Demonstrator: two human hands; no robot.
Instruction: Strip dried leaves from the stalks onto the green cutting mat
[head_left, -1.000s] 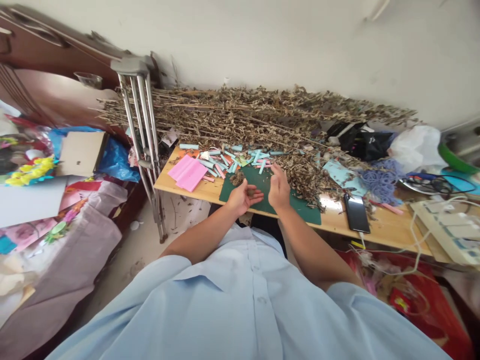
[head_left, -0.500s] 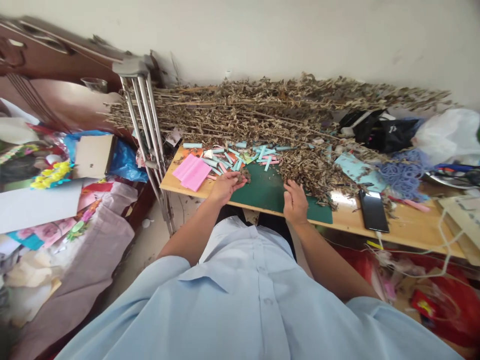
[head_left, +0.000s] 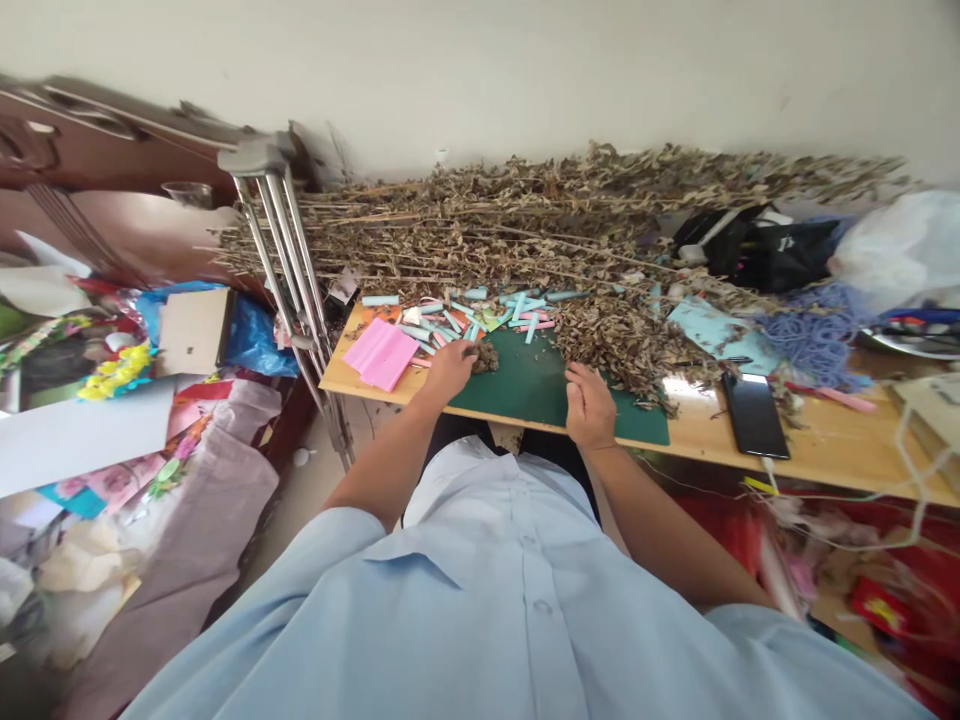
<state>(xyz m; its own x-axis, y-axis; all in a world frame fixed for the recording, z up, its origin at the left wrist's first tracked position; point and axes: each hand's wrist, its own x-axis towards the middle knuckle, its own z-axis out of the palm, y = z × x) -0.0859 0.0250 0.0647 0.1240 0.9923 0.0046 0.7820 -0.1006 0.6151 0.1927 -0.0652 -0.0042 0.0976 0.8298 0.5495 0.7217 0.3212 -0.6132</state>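
Observation:
Turned palm down, my left hand has its fingers curled against a small clump of crumbled dried leaves at the left of the green mat. Its thumb is hidden. My right hand rests on the mat with its fingers loosely stretched and nothing visible in them. Its fingertips lie beside the front edge of a big heap of loose dried leaves. Behind the mat lie several pale blue and pink paper rolls. Pink paper sheets lie left of my left hand.
Long dried leafy stalks stretch along the wall. Metal crutches lean at the table's left end. To the right are a black phone with a white cable, blue yarn and a white plastic bag.
My left hand has turned over and shifted slightly left, and the leaf clump sits lower, by the mat. My right hand stays almost where it was. The view has shifted slightly.

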